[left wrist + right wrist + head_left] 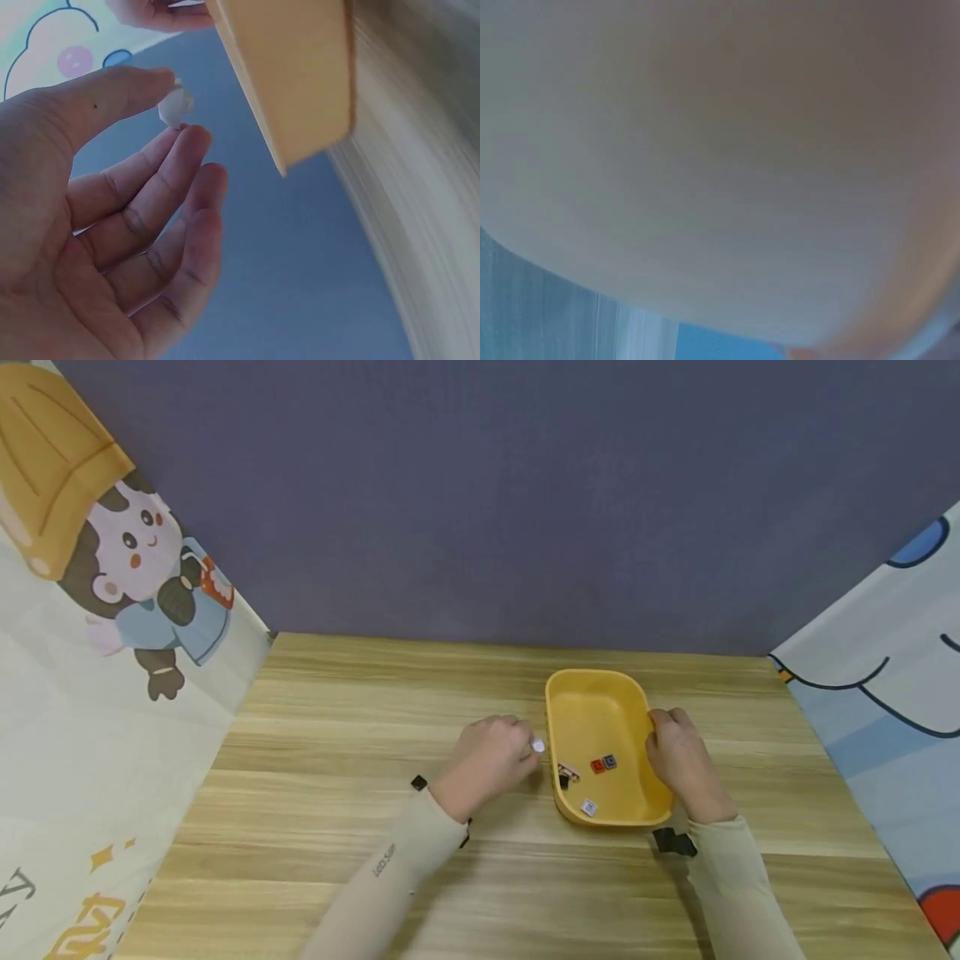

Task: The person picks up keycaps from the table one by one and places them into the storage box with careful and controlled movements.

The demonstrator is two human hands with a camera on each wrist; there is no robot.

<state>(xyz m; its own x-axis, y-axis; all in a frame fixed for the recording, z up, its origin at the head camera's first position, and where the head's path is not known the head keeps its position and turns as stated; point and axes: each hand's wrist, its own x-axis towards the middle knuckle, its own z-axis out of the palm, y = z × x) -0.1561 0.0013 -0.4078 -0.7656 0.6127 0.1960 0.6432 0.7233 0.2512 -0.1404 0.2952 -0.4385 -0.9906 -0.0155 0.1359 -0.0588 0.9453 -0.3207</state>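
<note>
My left hand (491,756) pinches a small white piece (175,105) between thumb and fingertips, just left of a yellow plastic tray (592,710). On the tray's right rim, my right hand (682,764) grips with curled fingers. Inside the tray lie a small red block (597,767) touching a dark grey-blue block (610,762), a light grey block (588,808) near the front, and a red-and-white piece (568,772) beside a black piece (564,782) at the left wall. A blurred pale surface fills most of the right wrist view.
The tray stands on a wood-grain table (360,727), right of its middle. A dark blue-grey panel (480,510) rises behind the table. Printed cartoon sheets flank it, one on the left (90,735) and one on the right (900,693).
</note>
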